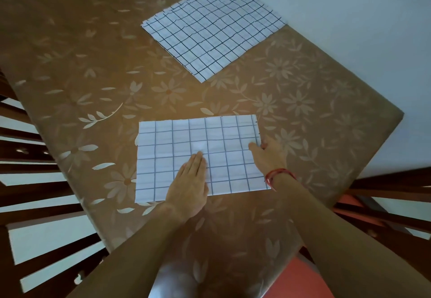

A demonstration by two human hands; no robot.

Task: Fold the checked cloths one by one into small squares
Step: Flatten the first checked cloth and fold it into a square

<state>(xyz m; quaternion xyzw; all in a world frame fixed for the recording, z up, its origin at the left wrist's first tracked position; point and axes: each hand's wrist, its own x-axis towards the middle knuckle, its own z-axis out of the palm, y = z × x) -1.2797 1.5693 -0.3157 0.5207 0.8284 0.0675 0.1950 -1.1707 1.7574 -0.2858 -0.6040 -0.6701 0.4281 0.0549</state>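
A white cloth with dark checks [177,139] lies folded into a rectangle on the near part of the table. My left hand [190,181] presses flat on its near middle with straight fingers. My right hand [268,155] grips the cloth's right edge, thumb on top and fingers below the edge. A second checked cloth [214,29], or a stack of them, lies flat and unfolded at the far side of the table, apart from both hands.
The table carries a brown cover with a pale flower pattern [93,87]. Dark wooden chair backs stand at the left [28,181] and at the right [384,204]. A pale wall [361,29] runs along the table's far right edge.
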